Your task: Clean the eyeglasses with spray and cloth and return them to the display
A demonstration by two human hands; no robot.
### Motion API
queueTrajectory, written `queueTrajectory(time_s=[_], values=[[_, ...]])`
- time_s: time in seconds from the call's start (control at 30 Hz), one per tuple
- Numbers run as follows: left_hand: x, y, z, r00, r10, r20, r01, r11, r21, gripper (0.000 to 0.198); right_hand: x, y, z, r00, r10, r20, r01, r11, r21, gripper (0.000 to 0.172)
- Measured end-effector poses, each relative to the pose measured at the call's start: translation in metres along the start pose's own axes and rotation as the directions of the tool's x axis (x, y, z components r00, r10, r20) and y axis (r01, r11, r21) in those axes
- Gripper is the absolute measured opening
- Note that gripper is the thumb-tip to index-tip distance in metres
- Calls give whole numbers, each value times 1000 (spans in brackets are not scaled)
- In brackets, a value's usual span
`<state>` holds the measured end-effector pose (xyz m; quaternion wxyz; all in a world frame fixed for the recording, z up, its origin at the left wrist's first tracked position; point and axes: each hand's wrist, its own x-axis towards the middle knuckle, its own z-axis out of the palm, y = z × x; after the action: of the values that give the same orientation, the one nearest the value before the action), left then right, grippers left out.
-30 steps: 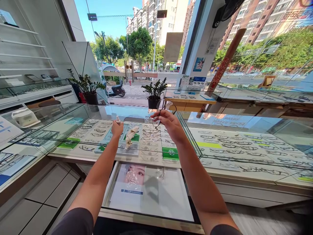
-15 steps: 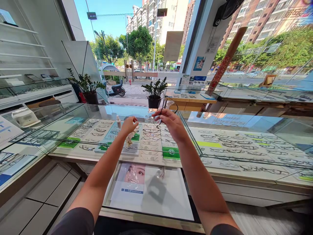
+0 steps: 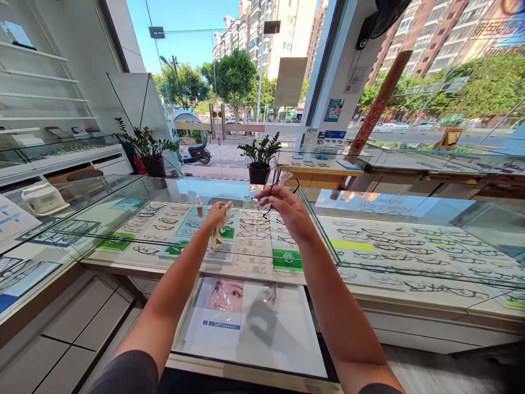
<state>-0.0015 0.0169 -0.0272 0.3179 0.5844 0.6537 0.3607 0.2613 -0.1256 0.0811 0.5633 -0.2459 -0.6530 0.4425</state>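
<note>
Above the glass counter, my right hand (image 3: 284, 209) is closed on a dark-framed pair of eyeglasses (image 3: 296, 178), held upright with a temple arm sticking out to the right. To its left, my left hand (image 3: 217, 213) is closed on a crumpled pale cloth (image 3: 217, 235), which hangs below the fingers. The cloth and the eyeglasses are apart. A small white spray bottle (image 3: 199, 207) stands on the counter just left of my left hand. Part of the lens rim is hidden behind my right fingers.
Under the glass counter top (image 3: 192, 183) lie rows of eyeglasses (image 3: 252, 224) and green display cards (image 3: 288, 259). A potted plant (image 3: 259, 156) stands at the far edge, another potted plant (image 3: 150, 148) further left. A drawer with a poster (image 3: 221, 306) is below my arms.
My left hand has turned and dropped slightly, so more of the cloth shows at its fingertips. My right hand keeps the eyeglasses in nearly the same place.
</note>
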Motion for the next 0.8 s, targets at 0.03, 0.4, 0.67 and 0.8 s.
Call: queueTrajectory(time_s=[0.03, 0.4, 0.67, 0.8], values=[[-2, 6, -3, 1000, 10, 12, -9, 997, -71, 36, 0, 0, 0, 1000, -1, 0, 1, 1000, 1, 29], [-64, 82, -26, 938, 324, 121, -156, 708, -689, 56, 0, 5, -1, 999, -22, -25, 22, 1000, 1, 34], [-121, 115, -31, 851, 485, 201, -144, 584, -799, 66, -1, 2, 4, 995, -78, -58, 79, 997, 18, 37], [-130, 120, -29, 818, 517, 252, -114, 575, -810, 57, -2, 3, 4, 997, -59, -58, 61, 998, 20, 40]])
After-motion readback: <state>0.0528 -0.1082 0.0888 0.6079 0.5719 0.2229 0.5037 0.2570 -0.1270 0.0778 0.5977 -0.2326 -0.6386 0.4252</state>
